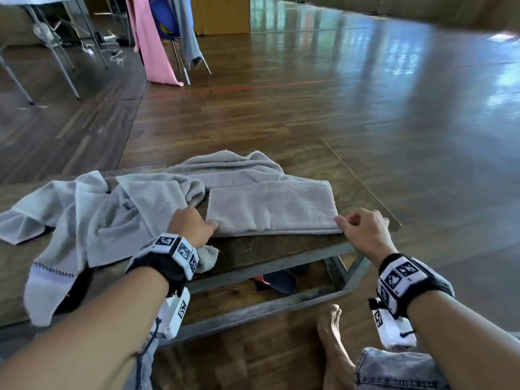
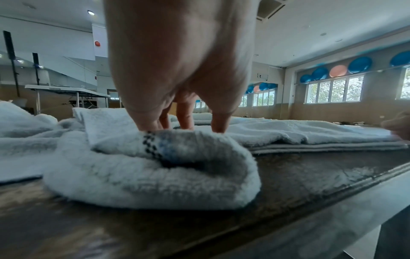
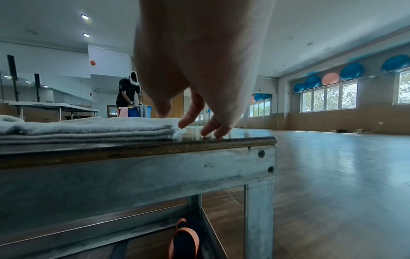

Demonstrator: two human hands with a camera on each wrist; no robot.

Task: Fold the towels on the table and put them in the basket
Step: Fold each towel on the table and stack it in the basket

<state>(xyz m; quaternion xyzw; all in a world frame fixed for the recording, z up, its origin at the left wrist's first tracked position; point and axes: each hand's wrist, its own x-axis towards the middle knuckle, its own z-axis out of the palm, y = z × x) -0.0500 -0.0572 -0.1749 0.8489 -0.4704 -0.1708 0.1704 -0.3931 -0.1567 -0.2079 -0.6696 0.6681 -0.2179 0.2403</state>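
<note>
Hands flank the folded towel [image 1: 270, 205] on the bench [image 1: 363, 175]: left hand [image 1: 191, 226] pinches its 9 o'clock corner; right hand [image 1: 363, 229], fingers loosely spread, touches its 3 o'clock corner.

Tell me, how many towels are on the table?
3: a folded towel between both hands, a crumpled towel beside it, a white towel hanging off the left edge. More may be hidden.

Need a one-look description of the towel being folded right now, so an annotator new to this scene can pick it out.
Start at the low dark wooden table with the metal frame; grey towels cover its top. The one you want is the folded grey terry towel at the table's right end, with the left hand and right hand at its near corners. It alone is a flat, layered rectangle; the crumpled grey towels left of it lie loose.
</note>
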